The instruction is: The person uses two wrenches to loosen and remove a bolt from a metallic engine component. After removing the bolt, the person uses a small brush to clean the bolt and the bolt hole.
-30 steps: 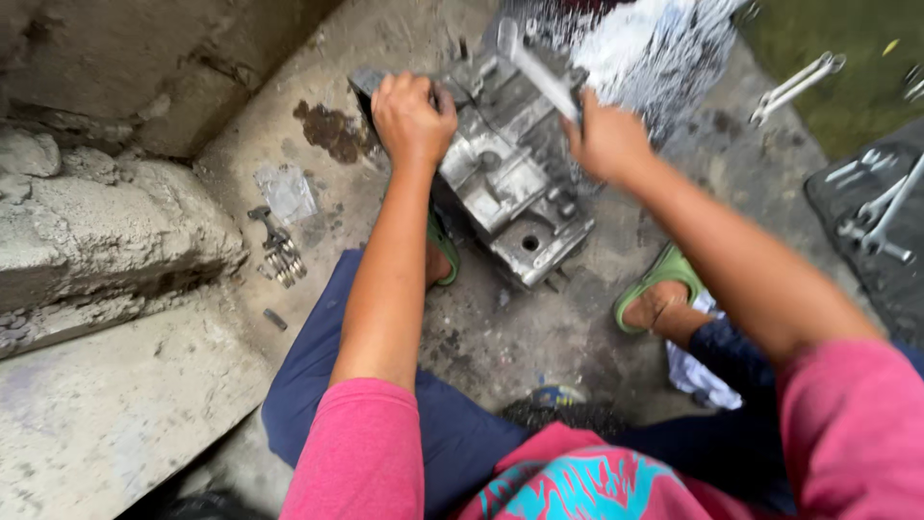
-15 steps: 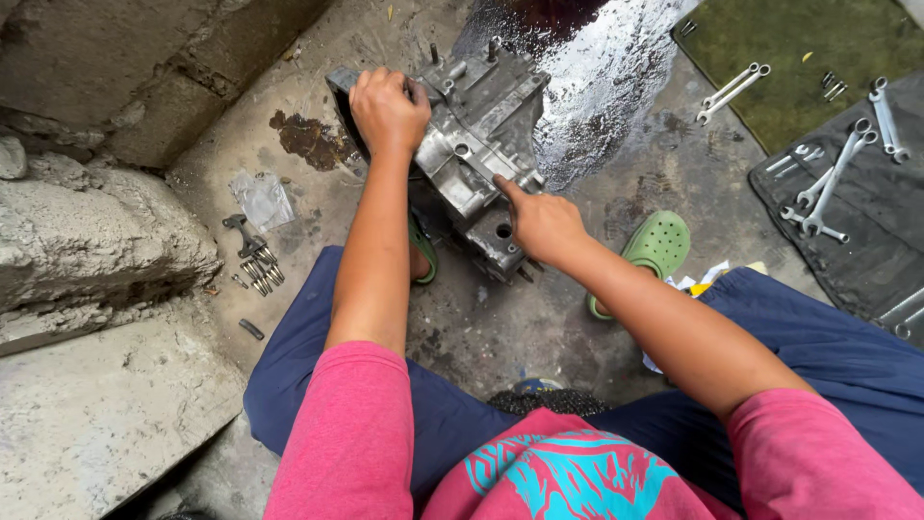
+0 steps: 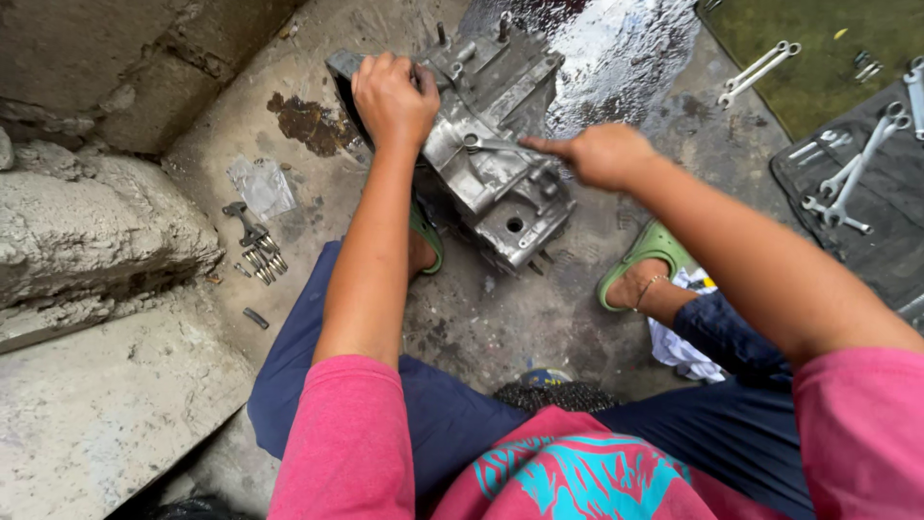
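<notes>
- Head view, looking down at a squatting person in pink sleeves and dark blue trousers; concrete floor (image 3: 481, 318), stained and dusty.
- Grey metal engine casing (image 3: 491, 154) stands on the floor between the feet, tilted, its bored end toward the person.
- Left hand (image 3: 393, 96): curled over the casing's upper left edge, fingers wrapped around the rim, gripping it.
- Right hand (image 3: 602, 154): loosely closed, forefinger stretched out toward the casing; fingertip touches or nearly touches the end of a small spanner (image 3: 486, 144) lying on the casing's top face. Nothing grasped in this hand.
- Green sandals: left sandal (image 3: 428, 236) partly hidden behind the left forearm, just beside the casing; right sandal (image 3: 647, 252) near the casing's lower right corner.
- Wet, shiny patch (image 3: 616, 48) on the floor beyond the casing, touching its far side.
- Brown oil stain (image 3: 310, 120) left of the casing, near the left hand.
- Clear plastic bag (image 3: 262, 185) on the floor left of the stain; just below it a cluster of bolts (image 3: 262, 258) and a small dark part.
- Rough stone blocks (image 3: 96, 221) along the left edge.
- Dark mat (image 3: 885, 212) at far right carrying several spanners (image 3: 852, 178); two more spanners (image 3: 760, 67) on the green ground above it.
- White rag (image 3: 681, 347) beside the right ankle.
</notes>
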Action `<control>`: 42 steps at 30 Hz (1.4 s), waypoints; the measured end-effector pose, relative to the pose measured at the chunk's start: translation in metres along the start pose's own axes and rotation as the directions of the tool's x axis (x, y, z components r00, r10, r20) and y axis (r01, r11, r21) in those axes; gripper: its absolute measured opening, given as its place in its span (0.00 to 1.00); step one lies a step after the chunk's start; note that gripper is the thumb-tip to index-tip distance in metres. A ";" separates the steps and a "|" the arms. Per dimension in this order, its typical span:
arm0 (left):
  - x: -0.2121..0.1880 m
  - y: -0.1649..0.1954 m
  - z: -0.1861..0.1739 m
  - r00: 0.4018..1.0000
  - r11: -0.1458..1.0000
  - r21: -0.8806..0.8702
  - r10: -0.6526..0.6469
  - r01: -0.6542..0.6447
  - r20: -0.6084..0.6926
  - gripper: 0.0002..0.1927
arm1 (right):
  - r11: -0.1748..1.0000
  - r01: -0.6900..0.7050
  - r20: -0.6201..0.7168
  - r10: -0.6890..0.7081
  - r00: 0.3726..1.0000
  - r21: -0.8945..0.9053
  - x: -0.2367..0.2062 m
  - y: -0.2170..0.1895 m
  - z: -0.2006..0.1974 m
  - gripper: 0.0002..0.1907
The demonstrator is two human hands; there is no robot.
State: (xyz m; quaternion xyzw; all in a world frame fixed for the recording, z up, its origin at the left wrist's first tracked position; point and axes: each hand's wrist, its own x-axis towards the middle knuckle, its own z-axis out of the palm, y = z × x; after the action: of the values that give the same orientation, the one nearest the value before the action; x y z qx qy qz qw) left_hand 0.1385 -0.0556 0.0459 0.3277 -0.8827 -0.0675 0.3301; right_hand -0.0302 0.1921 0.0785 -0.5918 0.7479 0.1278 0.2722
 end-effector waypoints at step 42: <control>0.003 -0.001 -0.004 1.000 1.000 0.014 0.013 -0.013 -0.023 0.10 | 0.900 -0.020 -0.270 0.152 0.951 0.436 -0.047 -0.075 0.019 0.29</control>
State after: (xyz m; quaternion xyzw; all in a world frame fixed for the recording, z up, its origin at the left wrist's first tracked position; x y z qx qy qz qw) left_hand 0.1397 -0.0574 0.0500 0.3250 -0.8815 -0.0554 0.3381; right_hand 0.0538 0.2204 0.0991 -0.4960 0.8156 -0.1178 0.2737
